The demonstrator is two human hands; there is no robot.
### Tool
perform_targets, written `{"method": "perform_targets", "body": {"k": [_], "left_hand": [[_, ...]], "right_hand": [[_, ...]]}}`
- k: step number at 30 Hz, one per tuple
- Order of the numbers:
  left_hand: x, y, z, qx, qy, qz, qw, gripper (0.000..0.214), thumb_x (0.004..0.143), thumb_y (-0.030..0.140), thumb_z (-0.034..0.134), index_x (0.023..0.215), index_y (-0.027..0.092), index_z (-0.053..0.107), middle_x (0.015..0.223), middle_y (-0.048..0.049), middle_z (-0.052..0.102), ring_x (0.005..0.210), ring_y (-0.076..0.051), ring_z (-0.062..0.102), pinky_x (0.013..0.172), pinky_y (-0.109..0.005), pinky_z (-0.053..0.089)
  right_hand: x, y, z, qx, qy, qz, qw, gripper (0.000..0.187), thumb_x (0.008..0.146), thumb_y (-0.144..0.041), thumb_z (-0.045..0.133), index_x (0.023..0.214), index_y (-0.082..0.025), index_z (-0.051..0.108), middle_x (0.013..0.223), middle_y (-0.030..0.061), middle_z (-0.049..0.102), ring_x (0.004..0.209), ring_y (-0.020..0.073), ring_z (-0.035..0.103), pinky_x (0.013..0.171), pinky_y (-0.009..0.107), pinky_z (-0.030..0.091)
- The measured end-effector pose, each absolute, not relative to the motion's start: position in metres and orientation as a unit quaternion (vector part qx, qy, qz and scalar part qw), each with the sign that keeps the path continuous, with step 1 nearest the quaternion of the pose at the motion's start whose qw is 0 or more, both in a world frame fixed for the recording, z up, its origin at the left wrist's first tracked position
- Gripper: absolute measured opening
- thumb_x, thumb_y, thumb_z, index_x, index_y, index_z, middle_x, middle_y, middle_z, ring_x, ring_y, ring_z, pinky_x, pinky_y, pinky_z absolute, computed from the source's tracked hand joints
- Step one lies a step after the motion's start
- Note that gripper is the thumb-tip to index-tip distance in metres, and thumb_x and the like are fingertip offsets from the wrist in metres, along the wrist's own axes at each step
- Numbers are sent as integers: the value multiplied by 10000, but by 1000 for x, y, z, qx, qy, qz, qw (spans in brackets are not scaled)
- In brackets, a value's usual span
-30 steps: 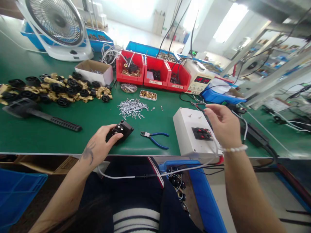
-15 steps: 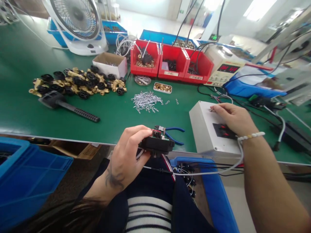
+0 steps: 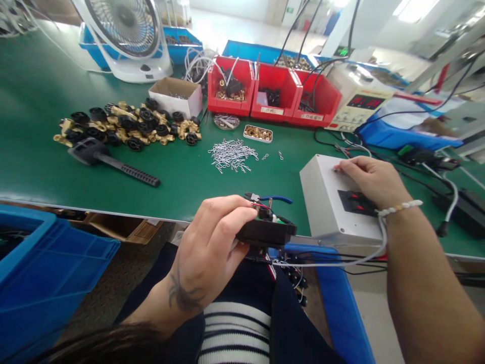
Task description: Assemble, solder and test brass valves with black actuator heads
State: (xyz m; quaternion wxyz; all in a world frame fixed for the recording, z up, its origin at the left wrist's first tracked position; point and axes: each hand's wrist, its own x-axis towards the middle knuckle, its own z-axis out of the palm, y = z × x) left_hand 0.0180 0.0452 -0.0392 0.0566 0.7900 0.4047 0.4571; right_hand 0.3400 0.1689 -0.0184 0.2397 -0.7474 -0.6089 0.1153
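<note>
My left hand [image 3: 212, 253] grips a black plastic housing [image 3: 265, 233] with a green circuit board and thin wires showing in its open top. It is held in front of the table edge, above my lap. Behind it, blue-handled pliers [image 3: 278, 199] lie on the table, partly hidden. My right hand [image 3: 373, 182] rests over a light grey metal box [image 3: 322, 202], thumb and finger pinched on a small toggle switch [image 3: 336, 168] on its top. Red-marked black terminals [image 3: 354, 203] sit beside that hand. A grey cable [image 3: 333, 265] runs near the right wrist toward the housing.
Several hairpin clips [image 3: 232, 155] lie mid-table, behind them a tray of brass parts [image 3: 258, 133]. Red bins [image 3: 275, 96] and a power supply [image 3: 359, 101] stand at the back. Brass fittings [image 3: 129, 124], a black mallet [image 3: 113, 162] and a fan [image 3: 140, 65] are left.
My left hand and the black housing have moved slightly right and nearer the camera, covering more of the pliers. The right hand stays on the switch. The view has shifted a little.
</note>
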Motion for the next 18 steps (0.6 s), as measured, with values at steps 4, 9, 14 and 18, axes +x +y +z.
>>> {"method": "perform_targets", "body": {"k": [4, 9, 14, 18], "left_hand": [[19, 44, -37, 784, 413, 461, 32, 432, 806, -1, 654, 1146, 206, 487, 1143, -70, 609, 1081, -187, 599, 961, -345, 549], [18, 41, -43, 758, 419, 499, -23, 400, 793, 46, 726, 1065, 232, 500, 1180, -67, 544, 1076, -172, 591, 901, -318, 575], [20, 35, -52, 726, 429, 536, -42, 306, 791, 44, 704, 957, 245, 545, 1158, -38, 518, 1020, -167, 587, 805, -313, 593], [25, 31, -55, 695, 427, 577, -44, 222, 792, 55, 678, 863, 221, 548, 1083, -36, 505, 978, -168, 573, 807, -317, 577]], "right_hand": [[341, 170, -18, -751, -611, 103, 228, 141, 880, -237, 634, 837, -142, 728, 893, 97, 745, 782, 167, 596, 753, 301, 391], [342, 170, -17, -751, -614, 107, 218, 151, 881, -260, 632, 852, -147, 728, 912, 97, 747, 816, 176, 613, 770, 298, 402], [341, 170, -16, -742, -622, 118, 221, 125, 860, -234, 637, 792, -171, 721, 886, 79, 754, 817, 185, 630, 789, 303, 427], [340, 164, -9, -736, -623, 89, 250, 91, 830, -242, 654, 829, -187, 726, 922, 99, 764, 823, 209, 664, 802, 330, 474]]}}
